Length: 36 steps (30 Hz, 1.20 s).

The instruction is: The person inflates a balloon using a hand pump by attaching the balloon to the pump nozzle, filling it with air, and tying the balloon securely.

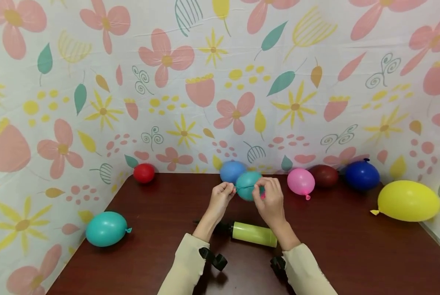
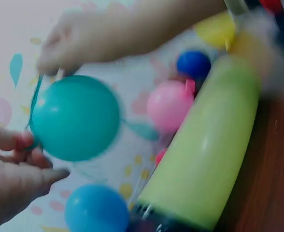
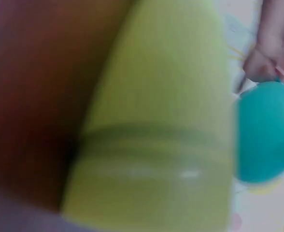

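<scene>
A round teal balloon (image 1: 247,179) hangs between my two hands, just above the table's far part. My left hand (image 1: 219,200) pinches the balloon's neck with thumb and fingers. Across from it, my right hand (image 1: 270,203) pinches the other end of the neck, so it is drawn out into a thin, taut strand. In the left wrist view this stretched neck (image 2: 35,101) runs beside the inflated body. Below the hands a lime-green hand pump (image 1: 254,234) with a black nozzle end lies on its side. It fills much of the right wrist view.
Another teal balloon (image 1: 107,229) and a red one (image 1: 144,173) lie at left on the brown table (image 1: 161,229). Along the back are light blue (image 1: 231,169), pink (image 1: 301,181), dark red (image 1: 326,176) and dark blue (image 1: 362,175) balloons. A yellow balloon (image 1: 408,200) sits far right. Flowered cloth (image 1: 220,82) hangs behind.
</scene>
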{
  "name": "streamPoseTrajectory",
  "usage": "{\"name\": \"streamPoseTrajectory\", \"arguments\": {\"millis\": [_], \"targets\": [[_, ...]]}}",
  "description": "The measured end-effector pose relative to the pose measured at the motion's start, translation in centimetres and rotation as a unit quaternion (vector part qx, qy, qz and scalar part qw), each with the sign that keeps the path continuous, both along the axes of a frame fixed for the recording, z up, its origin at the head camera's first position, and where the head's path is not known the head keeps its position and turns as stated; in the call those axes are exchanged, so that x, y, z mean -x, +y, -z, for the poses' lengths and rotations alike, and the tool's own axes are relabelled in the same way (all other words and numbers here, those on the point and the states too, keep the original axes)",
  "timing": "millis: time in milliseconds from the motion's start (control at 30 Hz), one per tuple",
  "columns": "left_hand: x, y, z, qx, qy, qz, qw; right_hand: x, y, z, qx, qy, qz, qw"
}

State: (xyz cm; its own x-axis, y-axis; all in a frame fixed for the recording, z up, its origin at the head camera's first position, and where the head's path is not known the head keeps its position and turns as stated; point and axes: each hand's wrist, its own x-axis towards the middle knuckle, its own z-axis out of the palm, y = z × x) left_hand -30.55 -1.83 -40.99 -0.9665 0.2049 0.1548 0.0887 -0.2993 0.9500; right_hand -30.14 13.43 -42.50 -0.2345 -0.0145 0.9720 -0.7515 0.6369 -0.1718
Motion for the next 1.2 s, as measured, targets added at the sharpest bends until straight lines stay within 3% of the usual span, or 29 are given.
{"name": "streamPoseTrajectory", "arguments": {"millis": [100,200,300,400,533,633,767,867,967,1067,1200], "targets": [[-0.2,0.0,0.1,0.039,0.02,-0.01,0.999,0.1,-0.1,0.2,0.004,-0.037,-0.013,0.999],[-0.6,0.3,0.3,0.106,0.05,-0.01,0.9931,-0.1,-0.3,0.5,-0.044,-0.084,-0.004,0.996],[-0.9,0.8,0.6,0.138,0.057,-0.007,0.9888,-0.4,-0.3,0.6,-0.077,-0.118,0.004,0.99],[-1.0,1.0,0.7,0.129,0.051,-0.007,0.9903,-0.4,-0.1,0.8,-0.091,-0.124,-0.01,0.988],[-1.0,0.6,0.6,0.122,0.044,-0.001,0.9915,-0.1,0.2,0.9,-0.107,-0.096,-0.034,0.989],[-1.0,0.2,0.5,0.119,0.042,0.021,0.9918,-0.1,0.4,0.7,-0.102,-0.074,-0.031,0.992],[-0.9,0.2,0.3,0.093,0.028,0.053,0.9939,-0.3,0.1,0.4,-0.045,-0.092,-0.038,0.994],[-0.9,0.3,0.2,0.065,0.011,0.065,0.9957,-0.4,-0.6,0.6,0.016,-0.13,-0.062,0.989],[-0.8,0.3,0.1,0.038,-0.009,0.048,0.9981,-0.5,-1.4,0.8,0.057,-0.152,-0.078,0.984],[-0.6,0.3,0.2,0.016,-0.027,0.013,0.9994,-0.7,-2.0,1.0,0.068,-0.169,-0.083,0.98],[-0.3,0.4,0.3,-0.004,-0.048,-0.005,0.9988,-1.0,-2.3,1.1,0.083,-0.196,-0.085,0.973]]}}
